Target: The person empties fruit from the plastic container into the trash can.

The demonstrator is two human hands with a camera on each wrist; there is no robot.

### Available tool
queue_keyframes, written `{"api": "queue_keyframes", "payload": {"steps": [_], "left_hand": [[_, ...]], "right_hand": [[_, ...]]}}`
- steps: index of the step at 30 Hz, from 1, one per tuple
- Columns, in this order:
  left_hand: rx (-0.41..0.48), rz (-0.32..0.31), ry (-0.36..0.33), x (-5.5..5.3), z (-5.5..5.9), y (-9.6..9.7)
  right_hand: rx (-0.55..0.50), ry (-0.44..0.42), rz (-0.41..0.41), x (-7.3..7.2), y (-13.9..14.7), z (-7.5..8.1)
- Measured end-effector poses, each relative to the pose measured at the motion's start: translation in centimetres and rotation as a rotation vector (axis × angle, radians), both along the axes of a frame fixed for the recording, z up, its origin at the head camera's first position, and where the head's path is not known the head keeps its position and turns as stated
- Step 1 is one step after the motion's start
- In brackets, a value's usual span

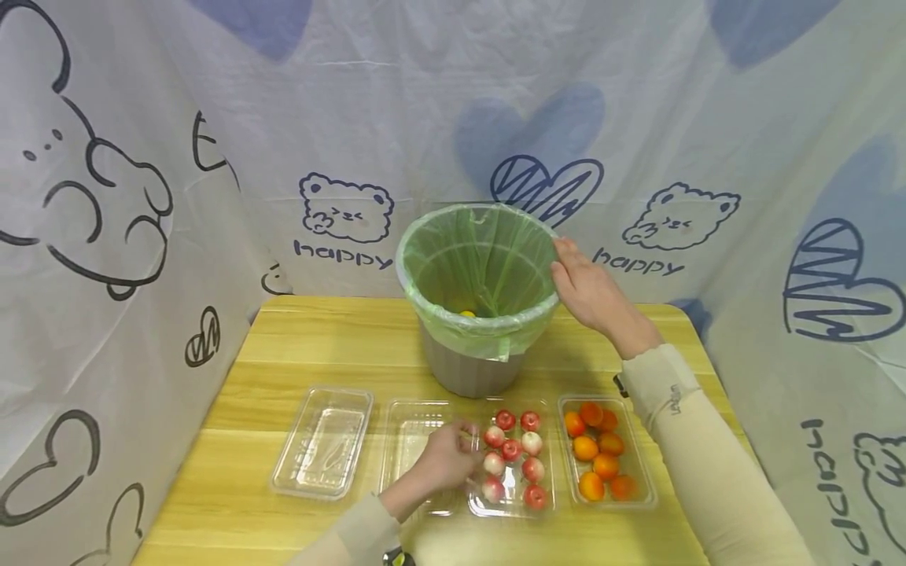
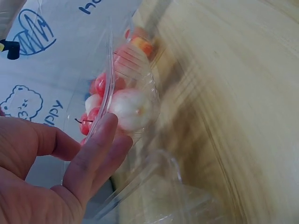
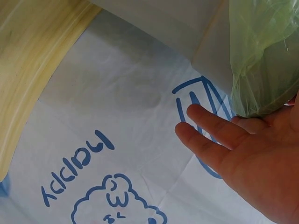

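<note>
Red-and-white miniature apples (image 1: 510, 450) sat in a transparent tray (image 1: 508, 512) on the table (image 1: 233, 440); the left hand (image 1: 444, 457) curved its fingers at the rim, pinching or not I could not tell. The right hand (image 1: 593, 289), fingers extended, touched the green-lined bin (image 1: 470, 371); the curtain (image 1: 418, 130) read "happy".

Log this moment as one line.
left hand: at red-white fruit tray, contact unclear | right hand: against lined bin | orange fruit: in rightmost tray

A person's left arm (image 1: 361, 531), in a pale sleeve (image 1: 368, 525), reaches forward, its left hand (image 1: 442, 457) low, fingers (image 2: 91, 158) loosely bent; whether they pinch is unclear. The right arm (image 1: 708, 448) stretches farther forward, right hand (image 1: 589, 287) higher, 2 fingers (image 3: 219, 130) extended slightly apart.
</note>
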State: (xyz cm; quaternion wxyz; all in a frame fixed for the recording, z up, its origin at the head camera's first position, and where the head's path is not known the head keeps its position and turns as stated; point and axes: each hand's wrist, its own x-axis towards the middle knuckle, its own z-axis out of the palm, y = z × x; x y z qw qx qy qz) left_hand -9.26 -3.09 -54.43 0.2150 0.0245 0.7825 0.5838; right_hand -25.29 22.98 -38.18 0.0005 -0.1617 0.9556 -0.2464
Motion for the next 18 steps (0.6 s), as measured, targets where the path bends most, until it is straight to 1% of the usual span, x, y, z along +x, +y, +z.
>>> {"api": "queue_keyframes", "payload": {"steps": [3, 6, 9, 14, 18], "left_hand": [[-0.010, -0.011, 0.000, 0.0, 0.4, -0.5], [-0.001, -0.012, 0.002, 0.0, 0.8, -1.0], [0.006, -0.013, 0.018, -0.1, 1.3, -1.4], [0.006, -0.024, 0.036, -0.2, 2.4, -2.2], [0.002, -0.019, 0.041, -0.2, 3.2, -3.3]], "right_hand": [[0.004, 0.004, 0.002, 0.0, 0.0, 0.0], [0.004, 0.001, -0.001, 0.0, 0.0, 0.0], [0.003, 0.000, -0.008, 0.0, 0.0, 0.0], [0.003, -0.001, -0.008, 0.0, 0.1, 0.0], [0.008, -0.004, -0.005, -0.1, 0.0, 0.0]]}}
